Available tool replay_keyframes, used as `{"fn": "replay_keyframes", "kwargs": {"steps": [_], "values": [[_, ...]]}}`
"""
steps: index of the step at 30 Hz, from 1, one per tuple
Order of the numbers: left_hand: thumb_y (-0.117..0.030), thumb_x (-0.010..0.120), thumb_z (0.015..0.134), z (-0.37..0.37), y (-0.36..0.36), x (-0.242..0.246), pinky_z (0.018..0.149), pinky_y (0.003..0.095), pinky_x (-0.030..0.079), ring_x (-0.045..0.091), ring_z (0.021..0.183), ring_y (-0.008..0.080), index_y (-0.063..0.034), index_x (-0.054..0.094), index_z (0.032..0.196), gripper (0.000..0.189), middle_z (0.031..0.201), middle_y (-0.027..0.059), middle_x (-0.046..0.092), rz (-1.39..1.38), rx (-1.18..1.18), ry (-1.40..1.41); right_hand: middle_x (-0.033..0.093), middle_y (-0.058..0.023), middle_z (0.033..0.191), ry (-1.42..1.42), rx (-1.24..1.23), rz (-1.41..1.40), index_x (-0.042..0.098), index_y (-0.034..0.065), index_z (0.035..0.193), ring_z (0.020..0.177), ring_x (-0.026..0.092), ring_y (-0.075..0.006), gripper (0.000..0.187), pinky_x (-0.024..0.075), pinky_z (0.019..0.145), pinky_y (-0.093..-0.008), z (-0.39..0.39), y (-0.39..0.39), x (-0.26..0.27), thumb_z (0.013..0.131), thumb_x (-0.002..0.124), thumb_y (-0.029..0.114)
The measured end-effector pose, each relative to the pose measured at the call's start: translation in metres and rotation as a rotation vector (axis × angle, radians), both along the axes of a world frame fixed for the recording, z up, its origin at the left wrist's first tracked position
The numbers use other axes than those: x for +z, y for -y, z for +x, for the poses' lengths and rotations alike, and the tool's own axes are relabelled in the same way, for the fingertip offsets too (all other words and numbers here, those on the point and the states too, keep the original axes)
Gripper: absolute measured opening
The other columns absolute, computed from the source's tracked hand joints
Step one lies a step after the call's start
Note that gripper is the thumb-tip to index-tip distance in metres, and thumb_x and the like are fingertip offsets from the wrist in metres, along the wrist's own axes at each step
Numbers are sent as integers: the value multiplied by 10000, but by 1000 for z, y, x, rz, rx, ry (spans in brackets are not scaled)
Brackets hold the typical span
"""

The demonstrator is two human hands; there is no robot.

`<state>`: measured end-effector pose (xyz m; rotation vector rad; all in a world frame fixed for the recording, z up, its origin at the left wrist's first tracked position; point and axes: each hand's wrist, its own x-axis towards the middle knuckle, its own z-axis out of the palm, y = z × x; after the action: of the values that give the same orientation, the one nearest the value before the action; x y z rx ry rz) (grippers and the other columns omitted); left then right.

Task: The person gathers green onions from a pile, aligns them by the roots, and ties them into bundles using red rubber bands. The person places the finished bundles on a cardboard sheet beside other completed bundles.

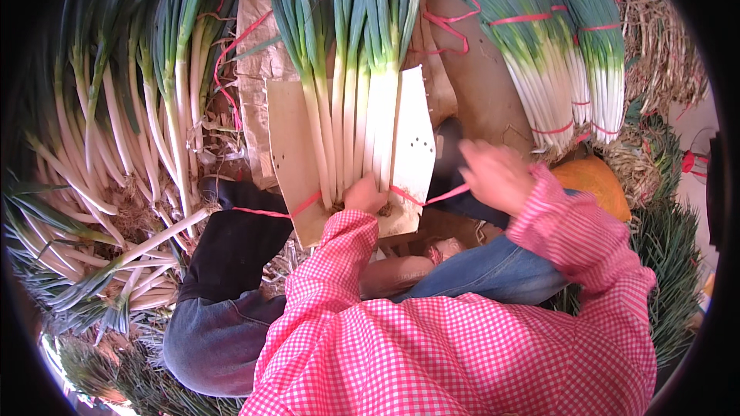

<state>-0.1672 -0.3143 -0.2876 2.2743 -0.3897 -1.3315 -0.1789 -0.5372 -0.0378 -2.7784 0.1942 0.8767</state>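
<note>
Several large green onions [352,110] lie on a pale bent board [413,144] before me, green leaves pointing away. My left hand [366,194] grips their lower stalks, close to the soil-covered root ends; its fingers are partly hidden. Beneath the stalks, a pink-red tie strap [407,195] crosses the board and extends out on both sides. Its right end reaches my right hand [500,176], which is raised beyond the board's right edge and blurred by motion. Whether those fingers pinch the strap cannot be made out.
Loose green onions [133,121] heap up on the left. Tied bundles of green onions [537,63] rest at upper right, with dry, rooty trimmings [653,40] beyond. Brown sacking [257,63] lies behind the board. An orange object [595,185] sits by my right sleeve.
</note>
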Motion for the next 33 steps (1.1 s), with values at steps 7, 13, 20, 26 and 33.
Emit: {"fn": "replay_keyframes", "kwargs": {"steps": [7, 13, 20, 26, 33], "values": [[-365, 736, 797, 2, -2, -7, 889, 479, 490, 669, 992, 380, -24, 564, 1107, 492, 1021, 225, 690, -11, 26, -122, 581, -271, 1139, 97, -561, -118, 452, 1, 1168, 993, 630, -433, 304, 520, 851, -503, 145, -62, -175, 949, 561, 181], [-350, 703, 818, -2, 3, -4, 870, 498, 482, 660, 990, 376, -55, 567, 1069, 410, 1007, 181, 696, 6, 70, -57, 498, -286, 1237, 162, -740, -48, 323, 37, 1274, 1035, 606, -473, 475, 505, 876, -528, 144, -52, -223, 896, 587, 153], [-365, 744, 764, 5, 0, 2, 834, 467, 495, 666, 937, 368, -46, 581, 1008, 434, 968, 174, 696, -21, 138, -129, 544, -317, 1209, 187, -754, -91, 346, -19, 1223, 1045, 610, -476, 424, 501, 895, -529, 158, -46, -231, 868, 548, 95], [-379, 785, 729, 6, -5, -3, 791, 432, 491, 662, 846, 340, -53, 601, 946, 433, 878, 148, 685, -37, 175, -179, 522, -288, 1257, 118, -663, -98, 269, -36, 1419, 1036, 627, -442, 681, 541, 859, -487, 150, -38, -233, 838, 612, 58], [-352, 689, 850, 44, -9, 5, 734, 448, 517, 663, 769, 369, -47, 663, 835, 306, 806, 181, 679, 55, 474, 102, 454, -302, 1306, 181, -650, -15, 235, -8, 1455, 1017, 620, -462, 732, 532, 845, -502, 123, -48, -217, 846, 635, 64]]}}
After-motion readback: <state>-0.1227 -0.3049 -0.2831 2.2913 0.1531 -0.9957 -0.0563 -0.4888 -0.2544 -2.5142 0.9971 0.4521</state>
